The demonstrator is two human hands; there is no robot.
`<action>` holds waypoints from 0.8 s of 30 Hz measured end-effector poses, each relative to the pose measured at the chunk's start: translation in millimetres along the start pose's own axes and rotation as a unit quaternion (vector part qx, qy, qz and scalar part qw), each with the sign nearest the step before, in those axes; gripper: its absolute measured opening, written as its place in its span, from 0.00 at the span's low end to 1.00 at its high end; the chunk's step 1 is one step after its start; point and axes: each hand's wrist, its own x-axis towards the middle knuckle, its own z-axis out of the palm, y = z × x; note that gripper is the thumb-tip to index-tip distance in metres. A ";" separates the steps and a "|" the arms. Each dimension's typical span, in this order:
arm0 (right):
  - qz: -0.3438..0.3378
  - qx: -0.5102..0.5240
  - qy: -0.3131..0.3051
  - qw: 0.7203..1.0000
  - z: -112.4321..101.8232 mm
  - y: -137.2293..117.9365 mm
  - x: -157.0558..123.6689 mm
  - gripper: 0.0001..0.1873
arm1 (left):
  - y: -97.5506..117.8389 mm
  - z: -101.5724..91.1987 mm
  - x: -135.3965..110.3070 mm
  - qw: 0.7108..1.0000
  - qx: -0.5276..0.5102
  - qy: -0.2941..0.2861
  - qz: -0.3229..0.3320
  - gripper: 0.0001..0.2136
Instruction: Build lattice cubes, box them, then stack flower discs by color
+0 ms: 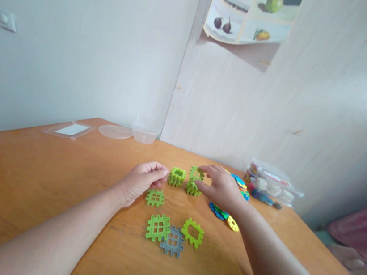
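Observation:
My left hand (142, 181) rests on the wooden table (29, 180) with its fingers curled in; its fingertips touch a small green cube of waffle blocks (177, 177). My right hand (220, 187) pinches a second green block assembly (194, 180) between thumb and forefinger. A flat green waffle tile (155, 197) lies just below the left hand. Nearer to me lie two more green tiles (158, 227) (193, 233) and a grey tile (173, 241).
Coloured flat discs (223, 215) lie under and beside my right wrist. A clear box of coloured pieces (270, 187) stands at the right by the wall. A clear cup (144, 135), a round lid (115, 131) and a rectangular lid (68, 129) sit at the back.

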 end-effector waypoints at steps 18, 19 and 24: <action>-0.029 0.071 -0.027 0.997 5.9 -6.7 -2.9 0.14 | -16.3 -5.6 11.3 0.983 0.163 0.078 0.020 0.12; -0.047 0.080 -0.036 0.995 8.3 -17.3 -4.0 0.13 | -18.6 -7.5 12.8 0.976 0.199 0.083 0.029 0.11; -0.118 0.081 -0.111 0.983 25.7 -63.4 -0.8 0.17 | -26.6 -19.3 18.8 0.946 0.301 0.104 0.060 0.08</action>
